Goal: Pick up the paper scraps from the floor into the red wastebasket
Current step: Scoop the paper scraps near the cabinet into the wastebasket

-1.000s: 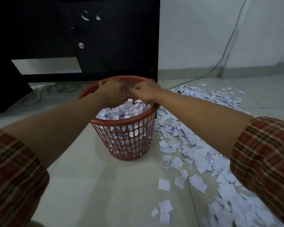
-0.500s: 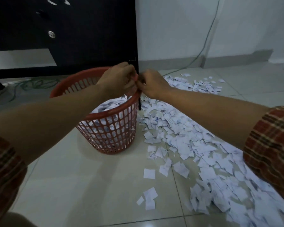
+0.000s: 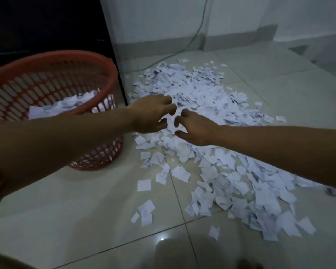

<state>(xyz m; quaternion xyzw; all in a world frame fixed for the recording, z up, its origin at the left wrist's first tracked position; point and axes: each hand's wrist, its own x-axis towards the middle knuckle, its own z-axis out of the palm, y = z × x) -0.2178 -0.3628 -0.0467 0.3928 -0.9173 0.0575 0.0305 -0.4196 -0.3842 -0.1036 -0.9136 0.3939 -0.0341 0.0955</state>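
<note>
Scraps (image 3: 211, 117) cover the floor (image 3: 66, 220) in a wide drift to the right of the red wastebasket (image 3: 109, 78), which stands against a dark cabinet (image 3: 47, 26) and already holds a heap of paper. We have both hands low over the near-middle of the drift, close together: the left hand (image 3: 151, 115) and the right hand (image 3: 196, 129) each have their fingers loosely curled and grasp nothing yet, as far as we can tell.

To take the next load well, we should set the hands apart on either side of a thick patch, fingertips flat on the tile, and rake inward so the pieces bunch between the palms. Squeeze the bunch firmly before lifting, since light slips will likely spill from a loose hold. The basket is just beside us, so the carry is short; release well inside its rim. Strays at the near edge can wait for a last pass.
</note>
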